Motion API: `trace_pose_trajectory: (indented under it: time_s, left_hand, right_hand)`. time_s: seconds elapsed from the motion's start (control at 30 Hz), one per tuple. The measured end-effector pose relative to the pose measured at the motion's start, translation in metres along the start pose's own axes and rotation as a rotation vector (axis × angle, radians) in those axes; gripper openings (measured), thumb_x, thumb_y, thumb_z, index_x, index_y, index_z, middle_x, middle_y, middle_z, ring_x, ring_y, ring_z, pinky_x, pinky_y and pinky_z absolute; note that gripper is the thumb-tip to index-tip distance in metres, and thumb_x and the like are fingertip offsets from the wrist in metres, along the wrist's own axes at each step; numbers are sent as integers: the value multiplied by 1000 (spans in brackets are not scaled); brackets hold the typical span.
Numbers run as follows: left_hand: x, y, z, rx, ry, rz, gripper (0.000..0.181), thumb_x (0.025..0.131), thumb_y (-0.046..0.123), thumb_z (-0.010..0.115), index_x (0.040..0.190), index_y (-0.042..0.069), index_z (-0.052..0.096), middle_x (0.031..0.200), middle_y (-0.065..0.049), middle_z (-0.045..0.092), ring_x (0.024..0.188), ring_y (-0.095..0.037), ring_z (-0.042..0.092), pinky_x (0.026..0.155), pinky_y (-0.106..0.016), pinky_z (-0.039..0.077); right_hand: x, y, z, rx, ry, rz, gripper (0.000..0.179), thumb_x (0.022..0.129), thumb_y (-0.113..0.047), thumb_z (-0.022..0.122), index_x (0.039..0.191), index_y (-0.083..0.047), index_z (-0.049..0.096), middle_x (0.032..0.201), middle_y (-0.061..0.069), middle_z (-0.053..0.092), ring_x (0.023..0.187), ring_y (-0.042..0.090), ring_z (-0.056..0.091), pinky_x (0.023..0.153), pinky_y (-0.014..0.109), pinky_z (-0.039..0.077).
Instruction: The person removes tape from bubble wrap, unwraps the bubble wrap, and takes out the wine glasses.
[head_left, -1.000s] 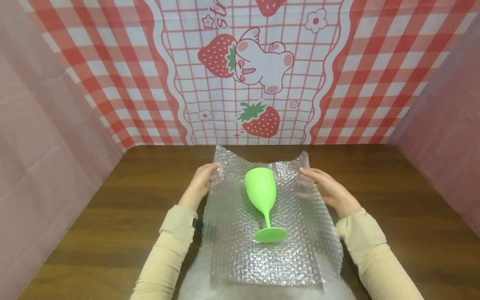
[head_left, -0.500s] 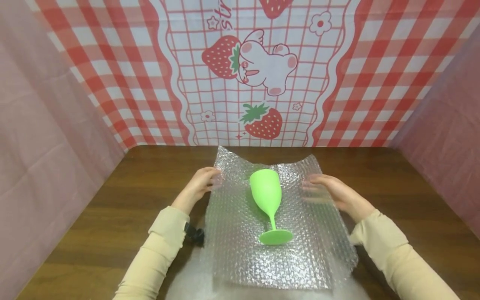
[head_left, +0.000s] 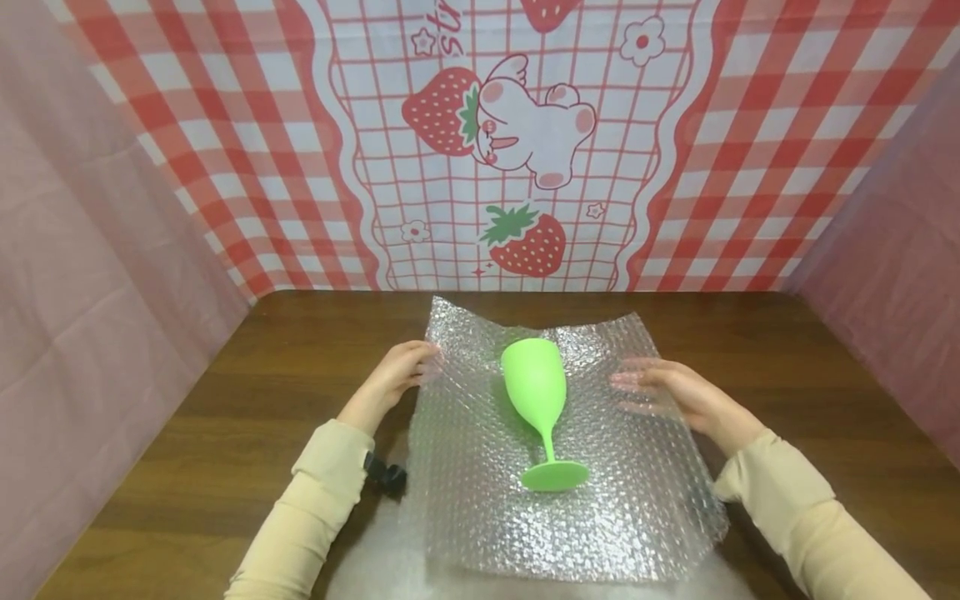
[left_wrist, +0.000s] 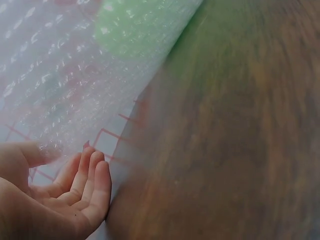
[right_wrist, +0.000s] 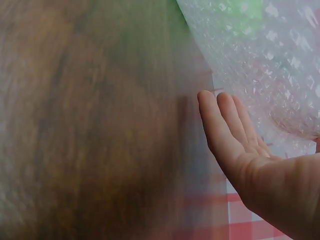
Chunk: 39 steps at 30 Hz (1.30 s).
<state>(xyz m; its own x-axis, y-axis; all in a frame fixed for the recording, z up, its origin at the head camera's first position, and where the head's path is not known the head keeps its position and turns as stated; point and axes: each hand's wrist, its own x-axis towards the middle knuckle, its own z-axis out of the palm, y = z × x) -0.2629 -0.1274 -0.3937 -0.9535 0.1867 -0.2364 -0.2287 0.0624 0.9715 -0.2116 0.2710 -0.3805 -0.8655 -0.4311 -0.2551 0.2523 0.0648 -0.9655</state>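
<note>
A bright green plastic goblet (head_left: 534,383) lies on a clear sheet of bubble wrap (head_left: 480,517), its foot towards me. At the sheet's upper left edge, my left hand (head_left: 401,371) touches the wrap with loosely bent fingers. Its thumb (left_wrist: 40,152) is at the film in the left wrist view, a gap away from the fingers. My right hand (head_left: 693,396) reaches under the right edge, and its fingers show through the plastic. In the right wrist view those fingers (right_wrist: 220,130) are nearly straight; most of the thumb is hidden.
Under the wrap, a whitish sheet (head_left: 367,558) lies on the brown wooden table (head_left: 247,400). A red checked strawberry cloth (head_left: 525,167) hangs behind the table's far edge. Pink curtains (head_left: 97,292) close off both sides. A black device (head_left: 386,475) is strapped at my left wrist.
My right hand has moved right and a little towards me, and the wrap's right side has spread outward with it. My left hand has shifted slightly towards me. The goblet stays lying on the sheet.
</note>
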Motion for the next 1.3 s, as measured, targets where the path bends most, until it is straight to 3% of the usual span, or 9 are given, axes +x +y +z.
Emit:
trace_pose_trajectory:
  time_s: [0.43,0.6,0.93,1.3]
  left_hand:
    - [2,-8,-3,8,23,-15,31,91,10,49,115,-9,46,72,7,59,62,-3,58,57,-15,45]
    - [3,-12,-4,-22,1,6,23,92,6,48,109,-8,46,70,5,61,63,-5,62,62,-17,50]
    - [3,-16,-4,-59,21,5,14,90,4,49,101,-5,49,68,5,62,62,-6,62,65,-18,51]
    - [3,-15,-2,-46,43,2,26,91,8,50,111,-8,49,71,4,61,64,-7,61,70,-21,52]
  right_hand:
    - [-2,8,-4,-11,21,10,52,95,-3,31,138,13,8,104,-6,62,97,8,60,91,34,48]
    - [-2,11,-6,20,30,14,48,93,-1,33,136,12,16,100,-6,64,95,9,61,88,31,50]
    - [-3,13,-3,90,21,11,46,91,2,38,134,12,21,99,-4,65,93,11,63,87,30,50]
    - [-3,13,-3,14,52,26,49,96,-5,33,136,14,13,99,-6,64,93,11,63,88,31,50]
